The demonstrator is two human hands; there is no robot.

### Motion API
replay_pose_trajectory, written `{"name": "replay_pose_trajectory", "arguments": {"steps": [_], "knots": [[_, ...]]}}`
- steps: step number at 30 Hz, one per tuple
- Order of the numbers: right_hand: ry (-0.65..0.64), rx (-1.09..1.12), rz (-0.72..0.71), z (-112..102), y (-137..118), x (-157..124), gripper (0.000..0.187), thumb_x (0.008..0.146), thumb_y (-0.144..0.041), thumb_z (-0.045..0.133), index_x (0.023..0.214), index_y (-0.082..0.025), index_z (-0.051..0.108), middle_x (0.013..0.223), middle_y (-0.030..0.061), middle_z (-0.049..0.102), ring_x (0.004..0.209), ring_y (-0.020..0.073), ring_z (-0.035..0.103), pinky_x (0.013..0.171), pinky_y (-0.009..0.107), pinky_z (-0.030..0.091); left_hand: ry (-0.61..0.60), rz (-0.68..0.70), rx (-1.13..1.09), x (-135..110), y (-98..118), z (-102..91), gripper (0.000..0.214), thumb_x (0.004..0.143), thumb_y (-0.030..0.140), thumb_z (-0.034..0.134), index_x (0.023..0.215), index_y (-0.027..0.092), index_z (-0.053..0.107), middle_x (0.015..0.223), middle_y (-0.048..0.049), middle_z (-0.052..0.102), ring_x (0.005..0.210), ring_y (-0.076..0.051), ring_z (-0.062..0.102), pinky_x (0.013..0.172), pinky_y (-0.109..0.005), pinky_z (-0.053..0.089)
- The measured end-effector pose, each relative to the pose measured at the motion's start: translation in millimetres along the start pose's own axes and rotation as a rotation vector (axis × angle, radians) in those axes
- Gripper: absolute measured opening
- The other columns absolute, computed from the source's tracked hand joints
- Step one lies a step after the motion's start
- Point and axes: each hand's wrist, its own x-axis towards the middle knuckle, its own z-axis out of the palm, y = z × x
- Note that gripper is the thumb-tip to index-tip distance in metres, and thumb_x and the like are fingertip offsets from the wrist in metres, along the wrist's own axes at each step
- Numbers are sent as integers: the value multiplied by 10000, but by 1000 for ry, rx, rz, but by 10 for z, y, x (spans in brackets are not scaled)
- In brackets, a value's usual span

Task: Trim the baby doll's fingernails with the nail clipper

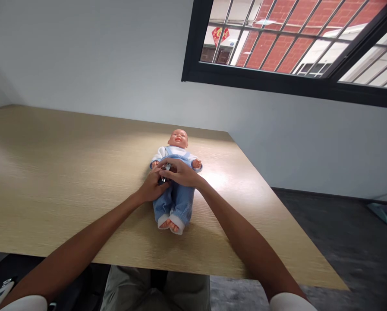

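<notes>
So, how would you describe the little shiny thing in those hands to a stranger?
On the light wood table, a baby doll in blue overalls lies on its back. The left hand and right hand meet over its middle, and between them sits a small silver metal tool, the only shiny metal on the doll.

No words or numbers can be read anywhere (the red diamond sign (220, 35) through the window (245, 80) is too small to make out).

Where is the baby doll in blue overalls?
In the head view, the blue-overalled baby doll lies on the light wooden table, under the left hand and right hand.
</notes>
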Motion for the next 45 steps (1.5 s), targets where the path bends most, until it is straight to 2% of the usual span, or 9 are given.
{"name": "replay_pose_trajectory", "arguments": {"steps": [8, 13, 19, 27, 34, 45], "knots": [[8, 1, -1, 4, 15, 6, 283, 1077, -457, 736, 1178, -193, 727, 1101, 43, 767, 740, 122, 590, 718, 302, 530, 2, 17, 13, -1, -16, 8, 307, 945, 302, 706, 1203, 173, 810, 1286, -135, 829, 1245, -345, 767, 1167, -550, 628], [2, 21, 17, 6, 6, 2, 288, 1064, -453, 754, 1181, -191, 726, 1102, 45, 759, 738, 125, 587, 723, 307, 531, 3, 33, 32, -10, -38, 8, 312, 967, 333, 693, 1201, 162, 809, 1302, -153, 822, 1259, -368, 756, 1190, -602, 600], [3, 17, 14, -3, -1, -4, 295, 1065, -466, 749, 1194, -202, 738, 1062, 37, 750, 748, 137, 597, 730, 314, 540, -14, 0, 33, -14, -40, 4, 297, 940, 299, 715, 1192, 177, 814, 1303, -138, 823, 1273, -362, 752, 1200, -592, 599], [4, -6, 15, -4, 2, -4, 289, 1071, -465, 750, 1205, -210, 748, 1145, 57, 789, 811, 155, 647, 752, 320, 558, -3, -2, 29, -22, -53, 10, 315, 955, 328, 704, 1206, 169, 809, 1301, -147, 825, 1267, -362, 760, 1183, -589, 611], [-4, -18, 14, -10, -17, -4, 280, 1072, -451, 735, 1204, -203, 738, 1133, 55, 786, 776, 146, 630, 744, 323, 558, -6, 5, 30, -19, -61, 12, 327, 947, 310, 714, 1232, 178, 804, 1341, -142, 822, 1306, -358, 751, 1233, -593, 587], [6, -19, 33, -9, -50, -14, 289, 1062, -448, 745, 1215, -203, 753, 1179, 68, 803, 857, 176, 679, 789, 340, 574, -1, -14, 29, -29, -104, 22, 302, 930, 324, 716, 1179, 172, 796, 1262, -148, 820, 1255, -357, 746, 1208, -602, 587]]}}
